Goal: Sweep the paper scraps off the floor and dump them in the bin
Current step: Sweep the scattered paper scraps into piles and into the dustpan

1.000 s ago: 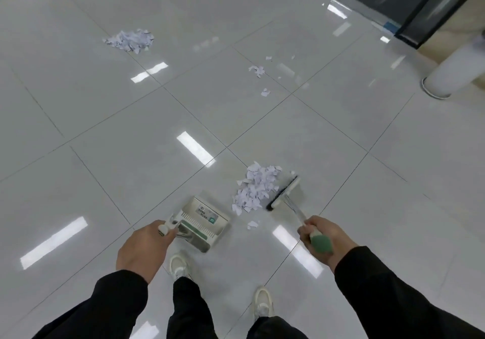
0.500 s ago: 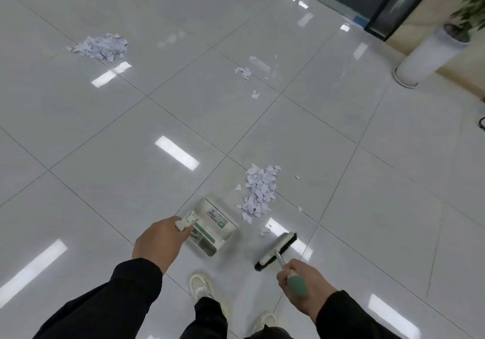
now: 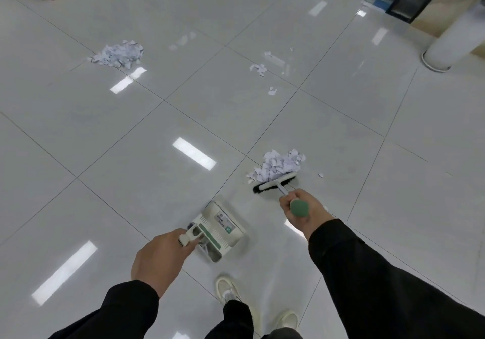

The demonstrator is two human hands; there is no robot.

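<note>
White glossy floor tiles (image 3: 341, 233) all round, crossed by dark grout lines. Far right, pale round planter base (image 3: 443, 50). Far left, big heap of paper scraps (image 3: 118, 55); nearer, right of centre, second heap (image 3: 278, 166) lying against the head of a small brush (image 3: 274, 185). Cream-and-green dustpan (image 3: 217, 230) on the floor, apart from that heap. Left hand (image 3: 157, 257) gripping the dustpan handle; right hand (image 3: 304, 214) wrapped round the green brush grip. Few loose scraps (image 3: 258, 68) farther off.
</note>
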